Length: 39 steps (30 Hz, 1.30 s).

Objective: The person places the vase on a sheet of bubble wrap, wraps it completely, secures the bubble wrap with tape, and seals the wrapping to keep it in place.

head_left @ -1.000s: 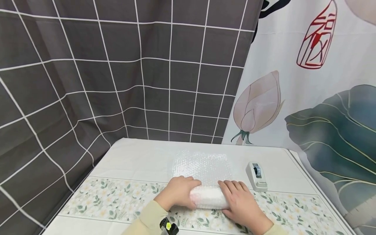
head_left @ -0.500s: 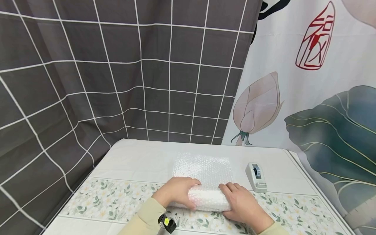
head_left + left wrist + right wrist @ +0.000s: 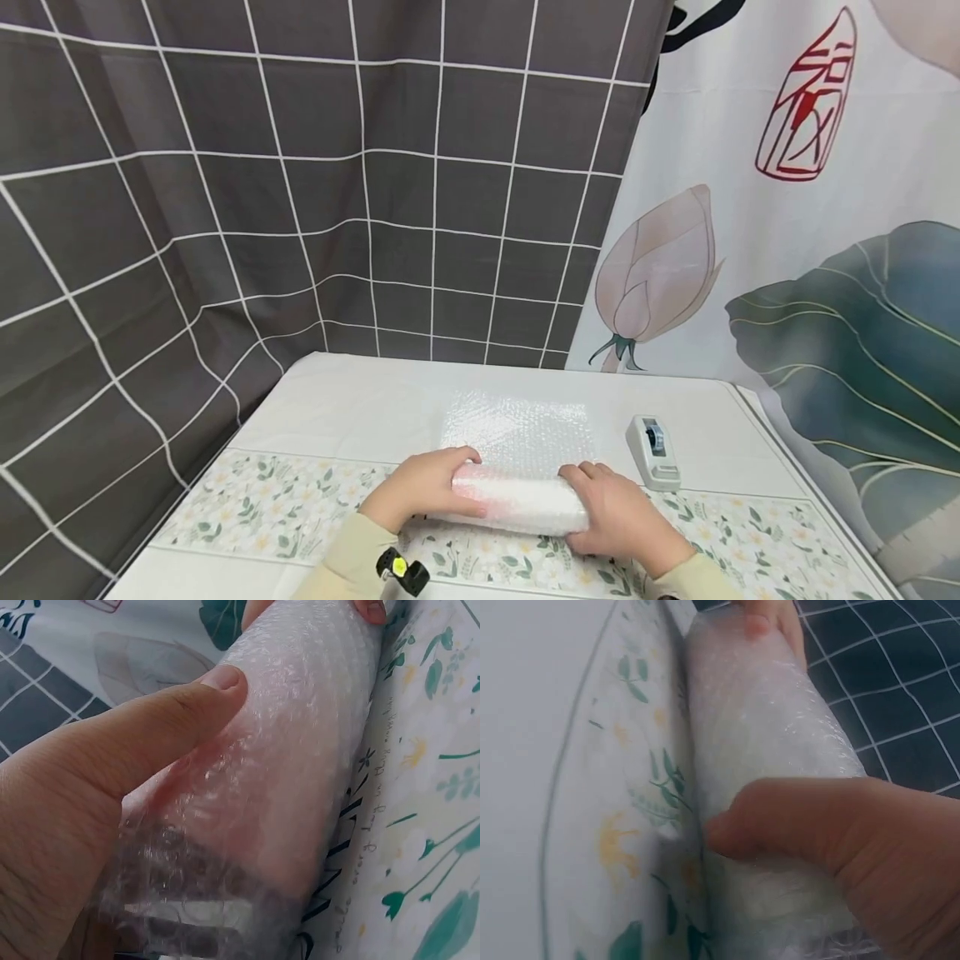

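A white roll of bubble wrap (image 3: 517,500), pinkish toward its left end, lies across the floral band of the table, wound around something whose kind is hidden. My left hand (image 3: 423,487) grips the left end, its thumb (image 3: 180,720) lying along the wrap in the left wrist view. At the other end, my right hand (image 3: 618,512) holds the roll, with its thumb (image 3: 780,817) across the near side. Behind the roll, the loose sheet of bubble wrap (image 3: 517,425) spreads flat over the white part of the table.
Right of the sheet stands a pale tape dispenser (image 3: 654,452) with a small roll of tape. A dark gridded curtain (image 3: 390,192) and a white floral curtain (image 3: 750,250) hang behind the table (image 3: 337,408). A black strap device (image 3: 402,572) sits on the left wrist.
My left hand has moved left along the roll, and more of the pink end shows. My right hand keeps nearly the same place.
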Motion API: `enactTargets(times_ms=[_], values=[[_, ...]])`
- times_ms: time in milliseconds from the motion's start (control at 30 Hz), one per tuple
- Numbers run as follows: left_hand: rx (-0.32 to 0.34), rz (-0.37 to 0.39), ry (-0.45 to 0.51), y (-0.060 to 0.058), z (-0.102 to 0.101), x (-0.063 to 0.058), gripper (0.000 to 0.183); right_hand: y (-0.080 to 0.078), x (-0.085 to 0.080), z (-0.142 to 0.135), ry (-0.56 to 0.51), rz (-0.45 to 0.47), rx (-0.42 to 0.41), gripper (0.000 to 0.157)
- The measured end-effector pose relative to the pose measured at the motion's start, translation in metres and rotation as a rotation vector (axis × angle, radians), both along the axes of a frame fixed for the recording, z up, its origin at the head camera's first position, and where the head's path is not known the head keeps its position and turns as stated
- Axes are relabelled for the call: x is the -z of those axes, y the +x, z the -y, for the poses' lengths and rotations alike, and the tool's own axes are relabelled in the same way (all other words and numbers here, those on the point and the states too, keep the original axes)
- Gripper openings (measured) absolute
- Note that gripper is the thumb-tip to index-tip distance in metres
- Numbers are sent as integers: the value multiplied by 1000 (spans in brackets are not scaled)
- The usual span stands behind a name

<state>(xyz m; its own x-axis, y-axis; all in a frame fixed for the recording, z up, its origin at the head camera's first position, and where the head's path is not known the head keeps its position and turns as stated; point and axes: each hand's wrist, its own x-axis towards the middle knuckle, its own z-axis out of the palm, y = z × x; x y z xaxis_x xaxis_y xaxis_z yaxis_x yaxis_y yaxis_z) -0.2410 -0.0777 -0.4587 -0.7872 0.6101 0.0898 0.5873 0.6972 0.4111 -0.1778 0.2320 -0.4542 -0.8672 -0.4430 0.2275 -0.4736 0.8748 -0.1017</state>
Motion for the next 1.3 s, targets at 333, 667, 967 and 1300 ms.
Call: enactTargets(times_ms=[333,667,967,1300], values=[[19,61,-23,1,10,-8,74,-12,-7,-3,-111,206,-62,75],[-12,11,-113,4,9,-20,78,-21,-11,-7,-197,375,-143,59],[22,-236,-262,20,-15,-35,96,-23,-13,-6,-203,424,-115,58],[107,-192,-280,15,-28,-26,92,-20,-12,-7,-187,398,-134,57]])
